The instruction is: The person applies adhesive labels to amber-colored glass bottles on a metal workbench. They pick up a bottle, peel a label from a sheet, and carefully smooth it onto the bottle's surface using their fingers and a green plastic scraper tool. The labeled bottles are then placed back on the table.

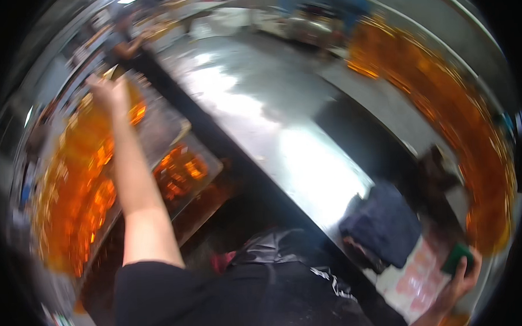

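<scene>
My left arm reaches far out to the left, and my left hand (109, 93) is at the top of a long stack of shiny amber, see-through pieces (89, 175). A pale gold edge (110, 71) shows at its fingertips; blur hides whether the fingers grip it. Low on the right, my right hand (463, 278) is closed on a small green pad (457, 258). Beside that hand lies a white sheet or bag with red print (417, 281). A dark blue cloth-like item (381, 225) sits just beyond it.
A shiny metal table (253, 111) runs diagonally across the middle, with a dark panel (360, 125) on it. More amber pieces (448, 104) curve along the right; others (181, 171) lie in a tray at left. Another person (127, 44) stands at the far left.
</scene>
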`<state>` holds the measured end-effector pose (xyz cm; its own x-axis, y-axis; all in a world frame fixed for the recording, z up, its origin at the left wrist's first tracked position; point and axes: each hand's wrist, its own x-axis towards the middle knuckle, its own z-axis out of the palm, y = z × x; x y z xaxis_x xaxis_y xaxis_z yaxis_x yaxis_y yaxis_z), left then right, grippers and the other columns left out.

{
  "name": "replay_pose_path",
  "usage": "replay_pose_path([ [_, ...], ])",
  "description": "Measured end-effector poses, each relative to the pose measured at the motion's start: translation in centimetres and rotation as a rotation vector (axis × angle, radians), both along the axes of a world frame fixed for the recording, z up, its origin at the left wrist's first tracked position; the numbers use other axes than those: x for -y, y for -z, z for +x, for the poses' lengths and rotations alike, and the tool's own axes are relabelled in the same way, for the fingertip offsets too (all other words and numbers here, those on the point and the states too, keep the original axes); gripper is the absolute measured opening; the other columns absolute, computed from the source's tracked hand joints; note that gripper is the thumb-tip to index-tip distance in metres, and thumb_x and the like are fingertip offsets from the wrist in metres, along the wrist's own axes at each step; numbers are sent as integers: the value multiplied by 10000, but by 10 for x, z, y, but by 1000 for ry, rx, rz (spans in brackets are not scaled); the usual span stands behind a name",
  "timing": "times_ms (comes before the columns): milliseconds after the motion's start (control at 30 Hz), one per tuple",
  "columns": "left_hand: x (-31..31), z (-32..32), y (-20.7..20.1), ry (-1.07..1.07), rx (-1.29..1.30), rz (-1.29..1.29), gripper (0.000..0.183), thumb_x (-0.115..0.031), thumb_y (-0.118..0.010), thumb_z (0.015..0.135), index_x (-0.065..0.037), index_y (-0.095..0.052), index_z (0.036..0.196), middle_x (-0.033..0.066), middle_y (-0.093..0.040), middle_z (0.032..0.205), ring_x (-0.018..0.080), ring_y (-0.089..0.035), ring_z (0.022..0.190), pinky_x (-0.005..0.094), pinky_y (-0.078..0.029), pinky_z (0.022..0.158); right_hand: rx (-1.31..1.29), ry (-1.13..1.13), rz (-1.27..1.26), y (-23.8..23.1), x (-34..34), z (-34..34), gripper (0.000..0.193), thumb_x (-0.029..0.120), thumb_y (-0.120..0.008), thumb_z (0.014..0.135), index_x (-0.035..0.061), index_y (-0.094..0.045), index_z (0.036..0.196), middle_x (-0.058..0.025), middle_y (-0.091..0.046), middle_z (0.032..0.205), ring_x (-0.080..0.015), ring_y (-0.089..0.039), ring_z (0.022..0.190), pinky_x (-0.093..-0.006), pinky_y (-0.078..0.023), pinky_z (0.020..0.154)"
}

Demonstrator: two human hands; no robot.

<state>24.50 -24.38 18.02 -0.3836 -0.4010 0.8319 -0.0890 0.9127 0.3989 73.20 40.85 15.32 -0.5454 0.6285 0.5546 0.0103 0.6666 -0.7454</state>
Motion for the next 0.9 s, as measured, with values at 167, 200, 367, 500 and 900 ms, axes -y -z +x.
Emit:
replay_pose_path([
  [167,100,-29,28,33,58,-250,534,-473,-747,784,13,-682,995,182,-693,945,319,-659,816,413,-527,749,-157,-12,-140,-13,34,21,219,135,-676,887,20,-587,1051,-35,-562,1012,-116,-536,931,-256,-423,869],
  [200,112,-30,30,158,171,-106,476,-498,-723,809,-31,-748,901,116,-734,855,271,-680,723,380,-541,688,-210,-14,-177,-16,31,27,201,128,-646,917,28,-581,1078,-28,-565,1014,-111,-539,928,-256,-422,878],
  [367,-4,19,-6,945,108,565,530,-476,-588,910,-44,-590,1217,122,-615,1204,231,-589,1050,356,-469,907,-541,199,-604,-16,-23,68,244,174,-557,979,-8,-575,1141,-49,-603,1008,-114,-579,896,-249,-457,826],
  [500,-190,49,4,1556,455,673,590,-465,-455,983,-67,-436,1419,133,-474,1423,231,-474,1281,388,-399,1044,44,396,-657,33,-86,158,268,252,-547,977,20,-678,1009,-12,-629,763,-84,-577,688,-246,-471,636],
  [900,-504,173,46,1922,1346,761,561,-460,-458,997,7,-466,1309,131,-643,1061,140,-620,839,275,-534,735,1170,449,201,91,-128,76,400,92,-521,882,223,-636,1243,-131,-642,896,-333,-616,895,-407,-483,819],
])
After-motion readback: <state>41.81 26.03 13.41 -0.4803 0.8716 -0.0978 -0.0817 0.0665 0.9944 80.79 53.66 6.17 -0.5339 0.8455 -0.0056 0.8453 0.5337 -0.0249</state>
